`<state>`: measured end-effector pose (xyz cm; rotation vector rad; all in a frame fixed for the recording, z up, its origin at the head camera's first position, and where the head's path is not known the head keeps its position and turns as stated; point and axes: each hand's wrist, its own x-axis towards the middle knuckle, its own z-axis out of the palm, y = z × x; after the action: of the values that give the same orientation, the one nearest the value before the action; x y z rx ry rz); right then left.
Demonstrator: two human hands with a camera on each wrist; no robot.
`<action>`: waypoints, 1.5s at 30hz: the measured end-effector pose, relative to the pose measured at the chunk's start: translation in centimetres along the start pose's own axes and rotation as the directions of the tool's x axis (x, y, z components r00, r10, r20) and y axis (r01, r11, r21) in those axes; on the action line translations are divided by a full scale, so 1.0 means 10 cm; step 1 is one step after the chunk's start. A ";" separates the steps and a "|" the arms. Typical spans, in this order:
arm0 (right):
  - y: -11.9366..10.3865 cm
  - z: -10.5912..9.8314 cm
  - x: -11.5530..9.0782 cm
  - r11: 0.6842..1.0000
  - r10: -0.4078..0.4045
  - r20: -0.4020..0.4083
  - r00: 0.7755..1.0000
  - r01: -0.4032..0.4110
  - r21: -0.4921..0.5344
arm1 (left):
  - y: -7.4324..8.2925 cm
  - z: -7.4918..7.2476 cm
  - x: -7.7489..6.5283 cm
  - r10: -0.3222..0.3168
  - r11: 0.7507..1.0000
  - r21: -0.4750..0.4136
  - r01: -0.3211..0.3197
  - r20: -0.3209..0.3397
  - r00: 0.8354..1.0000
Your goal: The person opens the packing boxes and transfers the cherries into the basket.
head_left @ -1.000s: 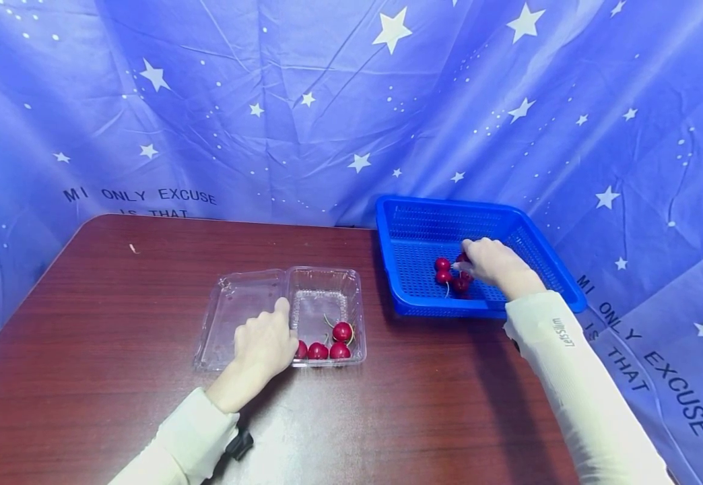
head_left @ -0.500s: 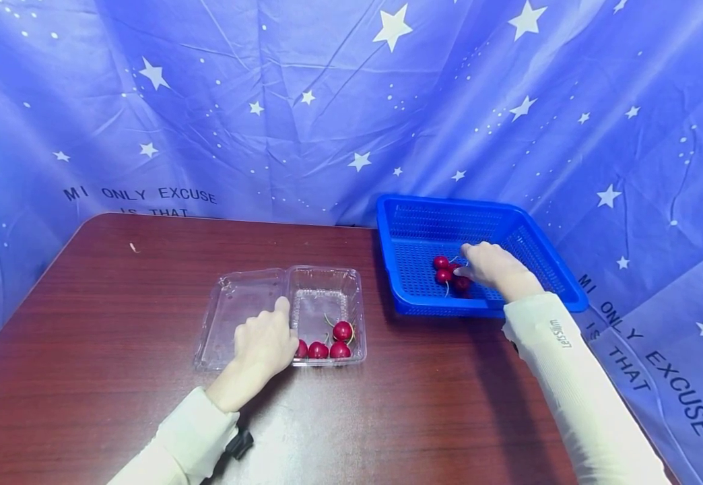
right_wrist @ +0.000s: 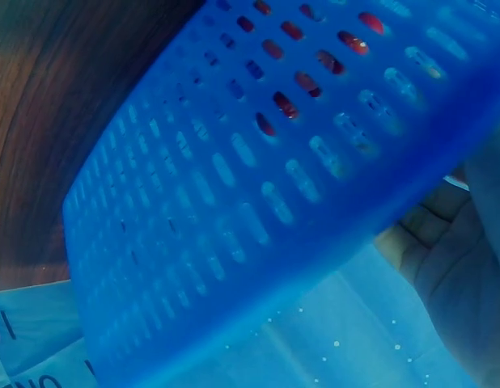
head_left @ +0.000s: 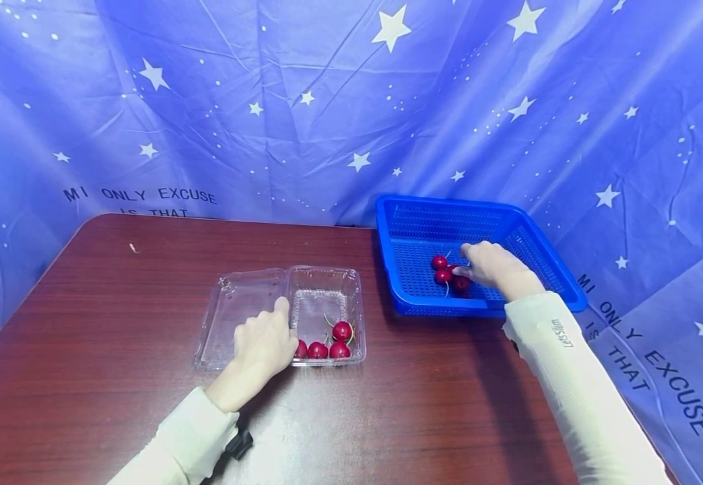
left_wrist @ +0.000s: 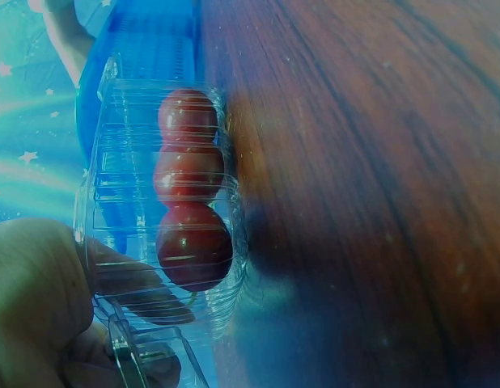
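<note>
My left hand (head_left: 264, 342) grips the hinge side of a clear plastic clamshell box (head_left: 357, 303), which stands with its lid (head_left: 218, 323) laid back to the left. In the left wrist view a finger reaches inside the box wall, beside a row of cherries (left_wrist: 195, 246). Several cherries (head_left: 342, 331) lie along the box's near side. My right hand (head_left: 493, 266) is down in a blue basket (head_left: 390, 269), over and beside several more cherries (head_left: 443, 277). Its thumb and index finger stand apart near them; the other fingertips are hidden, so whether it holds one is unclear.
Both containers stand on a dark red-brown wooden table (head_left: 145, 269), the basket at the back right. A blue star-print curtain (head_left: 303, 135) hangs behind and to the right. A small pale scrap (head_left: 134, 248) lies at the back left of the table.
In the basket, my right thumb and index finger have shifted slightly, and the cherries by them have moved a little to the left. My left hand and the clear box have stayed put.
</note>
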<state>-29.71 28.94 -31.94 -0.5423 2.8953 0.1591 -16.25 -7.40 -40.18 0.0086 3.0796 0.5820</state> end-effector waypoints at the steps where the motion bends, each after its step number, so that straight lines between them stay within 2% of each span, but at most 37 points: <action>1: 0.00 0.00 0.00 1.000 0.001 0.006 1.000 -0.001 -0.002 | 0.00 0.00 0.00 0.000 1.000 0.001 0.000 -0.001 1.000; 17: -0.07 -0.15 0.02 0.998 0.037 0.050 0.998 -0.040 0.045 | 0.01 -0.01 -0.01 -0.004 1.000 -0.004 0.004 0.006 1.000; 26: -0.12 -0.23 0.05 0.999 0.006 0.020 1.000 -0.007 0.054 | 0.01 0.00 0.00 -0.004 1.000 -0.004 0.004 0.007 1.000; 42: -0.58 -0.55 0.11 0.990 -0.072 -0.112 0.991 0.084 0.112 | 0.00 0.00 0.00 0.006 1.000 -0.004 -0.006 -0.006 1.000; 45: -0.69 -0.61 0.12 0.987 -0.107 -0.138 0.985 0.122 0.108 | 0.00 0.00 0.00 0.007 1.000 -0.007 -0.007 -0.008 1.000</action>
<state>-29.25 21.29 -26.70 -0.7223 2.9655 -0.0637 -16.26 -7.37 -40.14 0.0167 3.0868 0.5942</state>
